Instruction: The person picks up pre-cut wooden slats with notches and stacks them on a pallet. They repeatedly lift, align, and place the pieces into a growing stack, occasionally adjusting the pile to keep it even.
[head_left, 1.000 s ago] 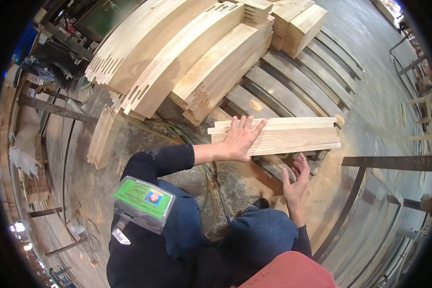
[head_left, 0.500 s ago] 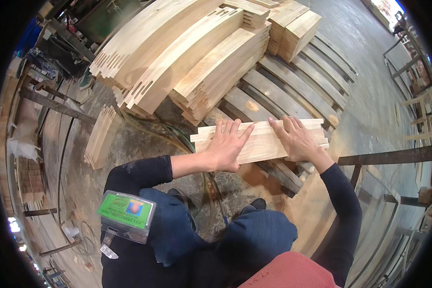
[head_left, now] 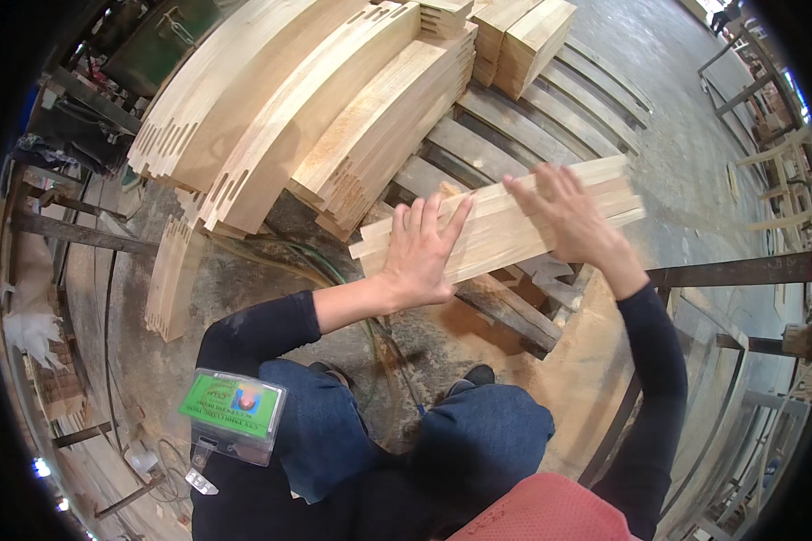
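In front of me I hold a bundle of pale wooden boards, their ends slightly uneven. My left hand grips the bundle near its left end, fingers spread over the top and thumb along the near side. Toward the other end my right hand clasps it too, slightly blurred by motion. The bundle is tilted, its right end farther from me, above the near side of a wooden pallet. The undersides of the boards are hidden.
Stacks of curved boards with slotted ends stand beyond on the pallet, beside straight blocks. A smaller stack stands on the floor at left. Hoses cross the floor. A metal bar is at right.
The bundle's right end has swung up and away from me, with my right hand moving along. My left hand stays near the left end. The whole view has shifted slightly.
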